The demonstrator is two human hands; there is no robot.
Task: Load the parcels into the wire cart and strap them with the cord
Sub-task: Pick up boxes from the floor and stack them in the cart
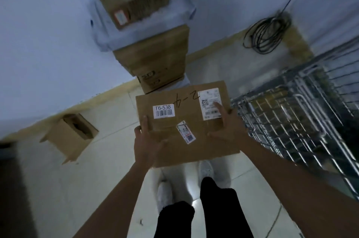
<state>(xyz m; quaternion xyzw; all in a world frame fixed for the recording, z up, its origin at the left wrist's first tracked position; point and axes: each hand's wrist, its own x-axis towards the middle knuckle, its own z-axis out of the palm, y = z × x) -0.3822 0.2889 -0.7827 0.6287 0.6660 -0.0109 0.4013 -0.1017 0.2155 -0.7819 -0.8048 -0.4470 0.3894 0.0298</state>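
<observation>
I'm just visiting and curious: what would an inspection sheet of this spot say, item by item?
Surface: pale tiled floor; the person stands on it in white shoes.
Job's things: held parcel, flat cardboard, labelled T6-538, carried above the floor; wire cart to its right, contents blurred; stack of parcels against the wall ahead.
Clutter: open cardboard box lying on the floor at left.
Grippers: left hand grips the parcel's near left edge; right hand holds its right side, fingers over the white label.
Cables: coiled black cord by the wall, one strand running up.
Surroundings: pale wall, dim light, blurred picture.
</observation>
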